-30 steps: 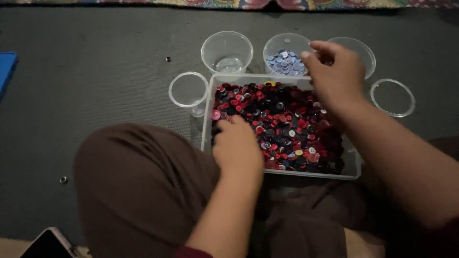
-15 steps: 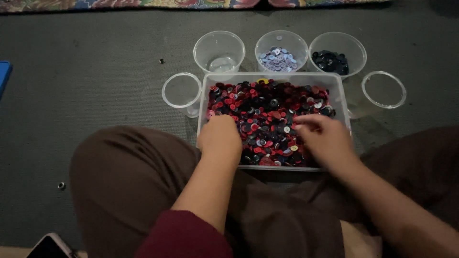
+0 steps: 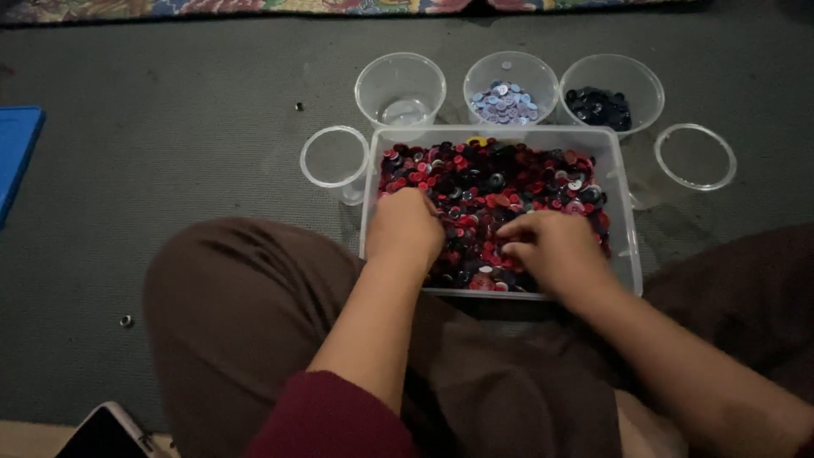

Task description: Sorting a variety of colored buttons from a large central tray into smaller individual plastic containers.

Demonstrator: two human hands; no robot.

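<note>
A clear plastic bin [image 3: 626,222] full of red, black and dark buttons [image 3: 500,176] stands on the grey floor in front of my crossed legs. My left hand [image 3: 405,229] rests knuckles-up on the buttons at the bin's near left, its fingertips hidden. At the near right of the bin, my right hand [image 3: 555,250] lies on the pile with thumb and fingers pinched together on buttons. Behind the bin stand three clear cups: an empty one [image 3: 400,89], one with pale blue buttons [image 3: 509,102] and one with dark buttons [image 3: 599,106].
Another empty clear cup [image 3: 334,157] stands left of the bin and one more [image 3: 695,157] to its right. A blue flat thing [image 3: 15,153] lies at the far left, a phone [image 3: 106,432] at the bottom left. A patterned rug [image 3: 254,7] borders the top.
My right hand came back from the far cups into the bin and now pinches at the buttons. My left hand stayed on the pile. The view has shifted slightly.
</note>
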